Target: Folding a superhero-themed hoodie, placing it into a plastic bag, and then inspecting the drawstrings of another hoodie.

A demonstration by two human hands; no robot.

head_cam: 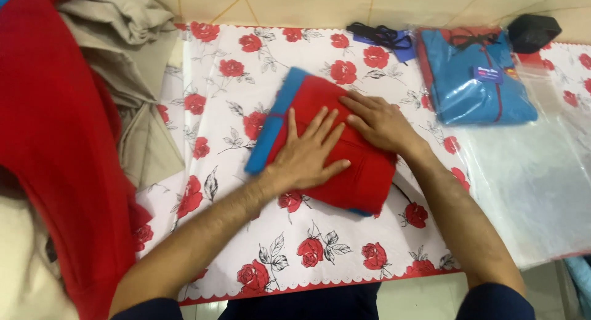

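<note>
Fingers (320, 126) spread flat on both hands, left hand (305, 157) and right hand (378, 123), gripping nothing, pressing the red garment (363, 169) so its folds hold on the tablecloth (345, 246).

This looks like a garment packing spot in a small clothing shop or workshop. The surface (345, 246) wears a white cloth printed with red roses. A folded blue garment sealed in a clear bag (477, 80) lies beside empty plastic bags (529, 178), and loose red cloth (55, 141) and beige cloth (132, 68) are heaped at the left.
</note>
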